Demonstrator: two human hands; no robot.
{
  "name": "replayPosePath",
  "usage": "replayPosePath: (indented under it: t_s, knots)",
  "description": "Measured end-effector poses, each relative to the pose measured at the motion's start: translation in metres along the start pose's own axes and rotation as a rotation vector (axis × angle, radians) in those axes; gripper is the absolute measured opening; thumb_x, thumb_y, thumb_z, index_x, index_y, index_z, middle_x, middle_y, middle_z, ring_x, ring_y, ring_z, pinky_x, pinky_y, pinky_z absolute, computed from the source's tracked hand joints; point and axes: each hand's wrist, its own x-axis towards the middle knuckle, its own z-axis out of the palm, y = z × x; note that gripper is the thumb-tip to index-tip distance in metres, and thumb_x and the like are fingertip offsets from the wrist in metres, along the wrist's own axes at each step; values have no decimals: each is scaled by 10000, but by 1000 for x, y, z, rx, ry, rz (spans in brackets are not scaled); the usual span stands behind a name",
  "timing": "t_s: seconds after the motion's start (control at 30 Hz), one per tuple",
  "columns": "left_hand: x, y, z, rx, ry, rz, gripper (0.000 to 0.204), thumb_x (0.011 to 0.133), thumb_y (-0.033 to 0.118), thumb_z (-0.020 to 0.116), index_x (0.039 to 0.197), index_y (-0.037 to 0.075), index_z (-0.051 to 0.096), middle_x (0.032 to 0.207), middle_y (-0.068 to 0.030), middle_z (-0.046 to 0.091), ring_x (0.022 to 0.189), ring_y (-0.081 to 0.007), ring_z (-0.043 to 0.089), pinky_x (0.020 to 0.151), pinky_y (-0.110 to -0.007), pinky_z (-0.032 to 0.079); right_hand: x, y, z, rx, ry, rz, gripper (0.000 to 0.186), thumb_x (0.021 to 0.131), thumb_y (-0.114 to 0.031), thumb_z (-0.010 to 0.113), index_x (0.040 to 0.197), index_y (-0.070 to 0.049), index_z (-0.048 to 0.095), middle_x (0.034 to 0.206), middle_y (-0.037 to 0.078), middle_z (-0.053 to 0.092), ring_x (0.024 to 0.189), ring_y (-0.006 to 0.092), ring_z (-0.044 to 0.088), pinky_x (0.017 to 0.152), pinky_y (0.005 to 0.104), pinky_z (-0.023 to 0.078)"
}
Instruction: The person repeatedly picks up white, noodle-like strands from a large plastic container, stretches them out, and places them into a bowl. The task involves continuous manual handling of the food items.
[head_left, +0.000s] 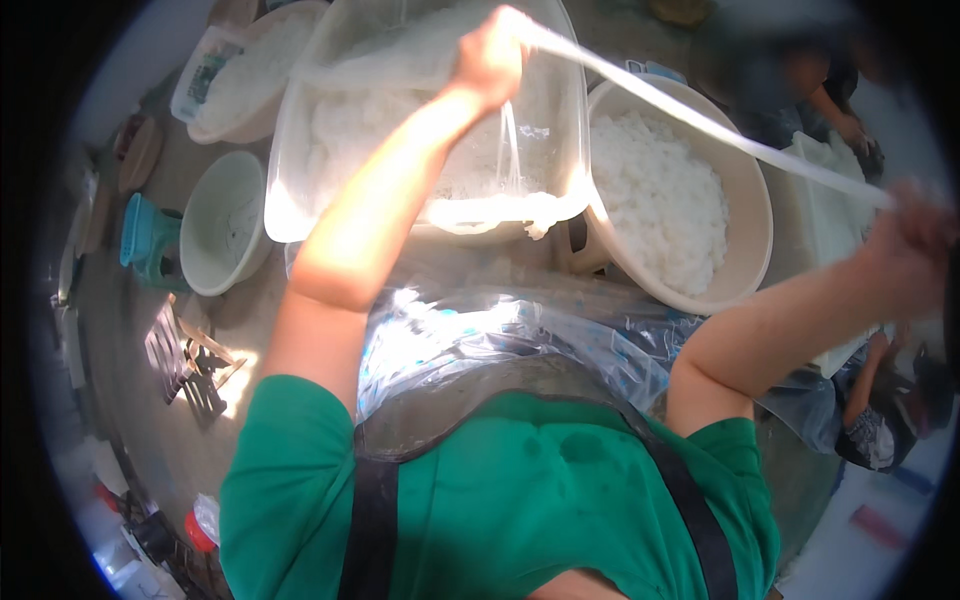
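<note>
White strand (680,110), stretched taut between both sets of fingers, sloping down from left to right. Clamped at one end in the left hand (488,60), with fingers folded closed on it in bright glare. Clamped at the other in the right hand (912,230), lower and well apart, with fingers curled around it but too blurred to tell singly. Just below the left fingers, thin threads (514,150), hanging over a large translucent tub (278,205) with white fibre (360,135) inside. Between the two hands, under the strand, a round beige basin (755,200) with a fluffy white heap (660,200). Just left of the right fingers, a white container (822,225); above them, a co-worker's hand (852,132). Well left of and below the left fingers, a pale round bowl (205,225), then a teal stool (150,245). Below both hands, toward the body, crumpled clear plastic sheeting (500,325) and a green shirt (560,490).
</note>
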Motion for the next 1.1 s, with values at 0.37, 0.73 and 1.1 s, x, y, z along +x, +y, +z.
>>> replayPosePath:
  t_s: [0.37, 0.73, 1.1]
  knots:
    - [-59, 69, 11, -611, -512, -178, 306, 846, 209, 496, 1103, 45, 524, 983, -17, 504, 869, -125, 457, 768, -256, 363, -110, 110, 84, 75, 161, 495, 179, 872, -174, 587, 960, -36, 659, 1229, 131, 553, 1113, 212, 512, 959, 385, 349]
    - [-47, 33, 45, -378, -145, 139, 130, 872, 89, 405, 815, 29, 506, 690, -65, 489, 611, -188, 484, 574, -310, 430, -98, 101, 93, 929, 35, 619, 180, 939, -289, 454, 987, -148, 555, 997, 141, 634, 472, 48, 319, 446, 190, 314]
    - [-130, -63, 20, -1737, 11, -610, 196, 835, 213, 461, 669, 109, 467, 552, -12, 412, 572, -154, 436, 582, -257, 376, -257, 112, 96, -981, -448, 939, 158, 747, -219, 699, 732, -76, 633, 789, 70, 628, 682, 278, 591, 619, 365, 472]
